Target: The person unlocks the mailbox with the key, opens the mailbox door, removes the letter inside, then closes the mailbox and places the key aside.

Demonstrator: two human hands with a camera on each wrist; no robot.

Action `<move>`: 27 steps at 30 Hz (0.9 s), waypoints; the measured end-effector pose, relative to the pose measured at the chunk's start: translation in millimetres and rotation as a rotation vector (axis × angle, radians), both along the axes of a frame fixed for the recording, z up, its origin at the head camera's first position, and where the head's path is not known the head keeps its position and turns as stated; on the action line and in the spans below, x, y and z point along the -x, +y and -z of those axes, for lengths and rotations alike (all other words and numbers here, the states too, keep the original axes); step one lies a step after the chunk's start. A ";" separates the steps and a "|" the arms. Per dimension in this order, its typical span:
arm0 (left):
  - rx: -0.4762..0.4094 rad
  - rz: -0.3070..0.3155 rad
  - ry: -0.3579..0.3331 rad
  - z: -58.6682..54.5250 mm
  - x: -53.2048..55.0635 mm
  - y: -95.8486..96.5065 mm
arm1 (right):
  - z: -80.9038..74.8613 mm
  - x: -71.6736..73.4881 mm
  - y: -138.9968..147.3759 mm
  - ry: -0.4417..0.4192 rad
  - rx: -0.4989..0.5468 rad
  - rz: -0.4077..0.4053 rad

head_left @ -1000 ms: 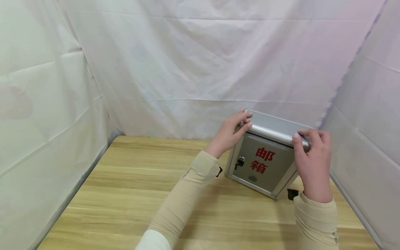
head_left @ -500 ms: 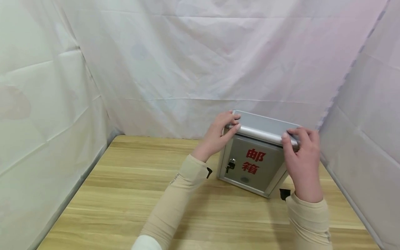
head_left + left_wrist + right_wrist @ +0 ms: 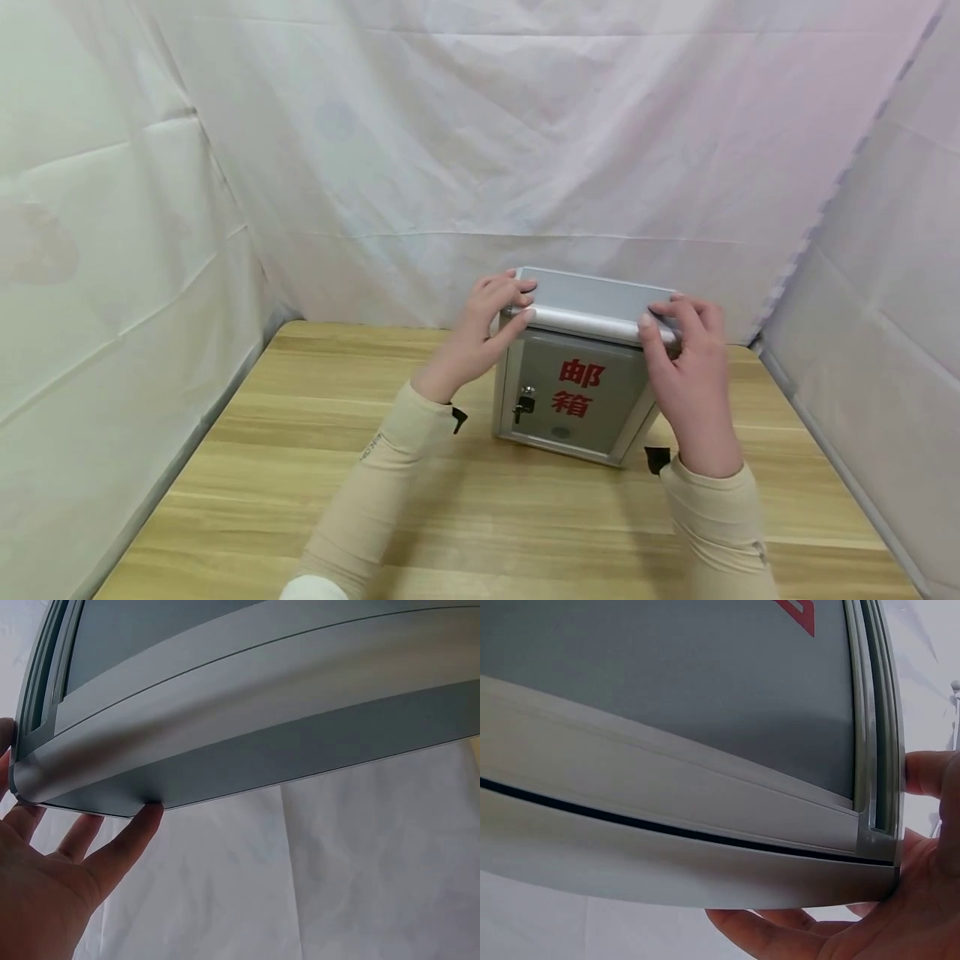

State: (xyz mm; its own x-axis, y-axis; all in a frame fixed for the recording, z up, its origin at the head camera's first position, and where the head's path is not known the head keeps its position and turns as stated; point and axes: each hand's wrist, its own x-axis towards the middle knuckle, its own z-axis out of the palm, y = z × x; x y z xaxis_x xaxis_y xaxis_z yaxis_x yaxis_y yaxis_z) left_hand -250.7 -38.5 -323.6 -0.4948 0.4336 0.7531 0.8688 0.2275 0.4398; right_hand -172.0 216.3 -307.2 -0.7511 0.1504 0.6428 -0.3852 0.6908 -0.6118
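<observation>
A silver-grey metal mailbox (image 3: 618, 387) with red characters on its door stands slightly turned on the wooden table. A key (image 3: 524, 406) sits in the lock at the door's left side. My left hand (image 3: 472, 333) grips the top left corner, thumb on the front edge and fingers over the top. At the top right corner my right hand (image 3: 693, 392) holds the box likewise. In the left wrist view, the left hand (image 3: 56, 881) reaches round a corner of the box (image 3: 300, 724). The right wrist view shows the right hand (image 3: 907, 919) curled about another corner.
The wood-grain table (image 3: 300, 467) spreads to the left and in front of the box. A white cloth (image 3: 450, 133) hangs behind it, with more cloth walls at left and right. Small black pieces (image 3: 657, 459) stick out beside both wrists.
Both hands have moved the mailbox leftward across the table, keeping hold of its top corners. Its front has turned slightly to face more squarely forward.
</observation>
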 end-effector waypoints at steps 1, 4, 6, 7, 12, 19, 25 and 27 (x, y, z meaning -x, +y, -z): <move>-0.005 -0.002 0.006 0.6 -1.9 -3.9 | 0.4 0.4 -2.5 0.002 0.001 -0.012; -0.017 0.000 0.027 2.2 -7.2 -14.3 | 1.7 1.0 -9.4 0.008 0.000 -0.043; -0.020 -0.009 0.033 3.4 -10.9 -20.3 | 2.2 0.8 -13.4 0.003 -0.002 -0.059; -0.022 -0.009 0.038 3.8 -12.4 -22.6 | 2.2 0.4 -15.1 -0.003 -0.001 -0.065; -0.012 -0.021 0.040 4.9 -18.0 -29.1 | 1.0 -2.0 -19.9 -0.030 0.007 -0.082; -0.033 -0.038 0.049 7.3 -27.2 -35.4 | 1.3 -2.9 -23.4 -0.034 0.004 -0.106; -0.070 -0.026 0.107 6.9 -31.7 -40.6 | 2.2 -1.0 -26.3 -0.015 0.002 -0.143; -0.091 -0.009 0.123 4.7 -29.0 -41.1 | 1.9 -0.3 -26.8 -0.015 0.003 -0.150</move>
